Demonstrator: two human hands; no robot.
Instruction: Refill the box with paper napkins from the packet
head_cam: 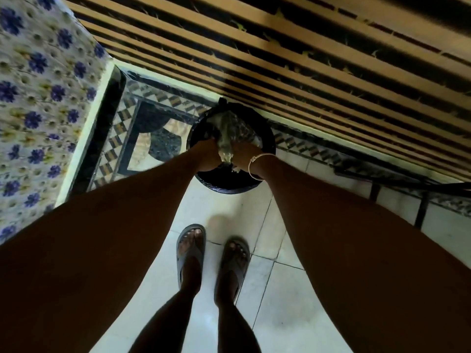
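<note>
Head view, looking straight down. Both arms reach down to a round black bin (230,184) lined with a dark bag, standing on pale floor tiles (277,301) against a patterned tile border (142,128).

Left hand (205,155) and right hand (246,155) are pressed close together over the bin opening, each closed on a crumpled, pale, translucent wrapper (228,131) — probably the napkin packet, though too dark and creased to confirm. The wrapper's narrow, bunched end is pinched between the two hands and pokes out toward the person; the wider part fans out beyond the fingers, inside the bin's rim on the far side.

Right wrist carries a thin gold bangle (257,165).

Feet in grey sandals (191,248) stand on the tiles just short of the bin. A striped surface (305,59) runs across the top; a cloth with blue flowers (38,98) lies at the left edge.

Napkin box — not in view.
</note>
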